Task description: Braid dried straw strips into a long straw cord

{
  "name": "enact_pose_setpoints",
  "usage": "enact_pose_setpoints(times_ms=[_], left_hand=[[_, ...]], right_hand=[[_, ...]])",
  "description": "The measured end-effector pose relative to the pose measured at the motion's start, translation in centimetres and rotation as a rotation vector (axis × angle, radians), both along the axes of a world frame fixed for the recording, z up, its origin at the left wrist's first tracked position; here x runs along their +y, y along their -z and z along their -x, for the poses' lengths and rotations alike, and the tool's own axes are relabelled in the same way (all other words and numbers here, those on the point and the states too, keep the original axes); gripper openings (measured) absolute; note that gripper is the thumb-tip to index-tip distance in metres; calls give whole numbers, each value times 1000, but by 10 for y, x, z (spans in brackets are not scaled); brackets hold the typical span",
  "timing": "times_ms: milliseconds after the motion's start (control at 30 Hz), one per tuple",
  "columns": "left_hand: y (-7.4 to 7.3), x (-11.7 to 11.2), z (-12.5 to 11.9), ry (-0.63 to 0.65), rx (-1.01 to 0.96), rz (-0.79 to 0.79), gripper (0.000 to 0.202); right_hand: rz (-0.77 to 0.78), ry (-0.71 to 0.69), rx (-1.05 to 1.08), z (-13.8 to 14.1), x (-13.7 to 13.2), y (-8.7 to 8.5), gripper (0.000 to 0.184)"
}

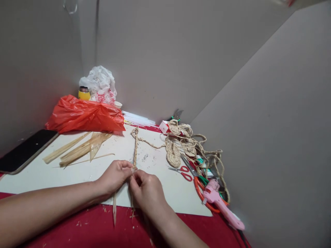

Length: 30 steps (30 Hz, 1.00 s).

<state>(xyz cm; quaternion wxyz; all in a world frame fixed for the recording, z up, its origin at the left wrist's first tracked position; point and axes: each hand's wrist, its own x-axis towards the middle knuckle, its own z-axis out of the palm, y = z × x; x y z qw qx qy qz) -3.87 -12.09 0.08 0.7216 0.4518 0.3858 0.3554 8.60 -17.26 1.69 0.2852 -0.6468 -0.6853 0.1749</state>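
My left hand [115,177] pinches the near end of a thin braid of dried plant fibre [136,146], which runs away from me over the white board [152,182]. Close beside it, touching or nearly so, my right hand [147,189] is closed with thumb and fingertips at the same end of the braid. Loose fibre strands [114,210] hang down below both hands toward the red cloth. Fingers partly hide the exact spot where the strands cross. On the left of the board lie flat dried fibre strips [77,151].
Coiled braided pieces [172,151], small red scissors [185,174], large orange-handled scissors [200,191] and a pink glue gun [222,203] crowd the right. At left are a phone [28,150] and a red plastic bag [85,115]. White sticks [138,119] lie behind. Grey walls enclose the table.
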Motion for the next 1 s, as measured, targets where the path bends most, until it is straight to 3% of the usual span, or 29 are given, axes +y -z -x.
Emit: enact_pose_setpoints(times_ms=[133,233,367,433,700,1000], left_hand=[[-14,1,3,21,-7,36,22],[-23,4,6,95,19,68,23],[-25,7,7,134,-51,66,21],[-23,8,6,135,-62,88,21],[-10,10,5,133,-86,39,27],[-12,17,10,140,151,-220,10]], right_hand=[[59,-23,82,-19,6,-24,33],[47,51,348,-27,18,-28,30],[391,-124,841,-19,29,-15,33],[550,-178,969,-14,30,-9,37],[690,-231,915,-25,33,-1,42],[879,-201,1328,-27,33,10,28]])
